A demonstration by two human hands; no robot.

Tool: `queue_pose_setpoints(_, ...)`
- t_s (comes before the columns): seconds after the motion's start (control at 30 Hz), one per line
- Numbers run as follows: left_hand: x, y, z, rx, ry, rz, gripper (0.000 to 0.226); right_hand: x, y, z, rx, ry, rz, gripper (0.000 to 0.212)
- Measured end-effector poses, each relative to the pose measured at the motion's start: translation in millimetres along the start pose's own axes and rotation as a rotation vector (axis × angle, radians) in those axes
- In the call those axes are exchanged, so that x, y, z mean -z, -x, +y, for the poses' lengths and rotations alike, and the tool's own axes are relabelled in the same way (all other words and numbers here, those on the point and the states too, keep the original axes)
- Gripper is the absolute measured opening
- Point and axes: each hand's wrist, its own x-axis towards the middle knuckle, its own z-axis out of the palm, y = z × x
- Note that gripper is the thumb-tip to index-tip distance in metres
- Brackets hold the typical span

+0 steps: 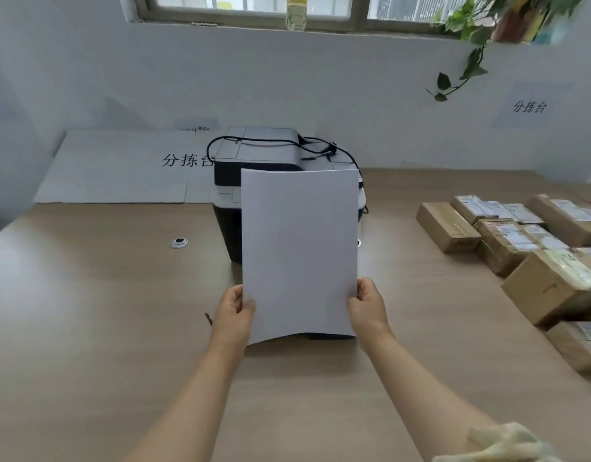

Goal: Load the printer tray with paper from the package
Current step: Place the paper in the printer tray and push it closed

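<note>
I hold a stack of white paper upright in front of me, above the table. My left hand grips its lower left edge and my right hand grips its lower right edge. Behind the paper stands the grey and black printer, with a black power cable coiled on its lid. The paper hides most of the printer's front. A dark edge shows under the paper's lower rim; I cannot tell whether it is the tray. No paper package is visible.
The wooden table carries several taped cardboard parcels at the right. A white board with black characters leans at the back left. A small round grommet sits left of the printer. A plant hangs from the window sill.
</note>
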Motion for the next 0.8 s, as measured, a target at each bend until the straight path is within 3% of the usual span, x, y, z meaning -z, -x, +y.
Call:
queue_pose_setpoints(0.13, -4, -5, -28, 0.041, -0.034, 0.018, 0.021, -8, -4, 34, -0.022, 0.004, 0.055, 0.004)
queue_pose_setpoints(0.43, -6, -5, -75, 0.04, 0.029, 0.027, 0.018, -32, 7, 68, 0.026, -0.122, 0.102, 0.032)
queue_pose_setpoints(0.8, 0, 5, -117, 0.051, -0.002, 0.017, 0.029, -46, 22, 139, -0.114, -0.139, 0.237, 0.036)
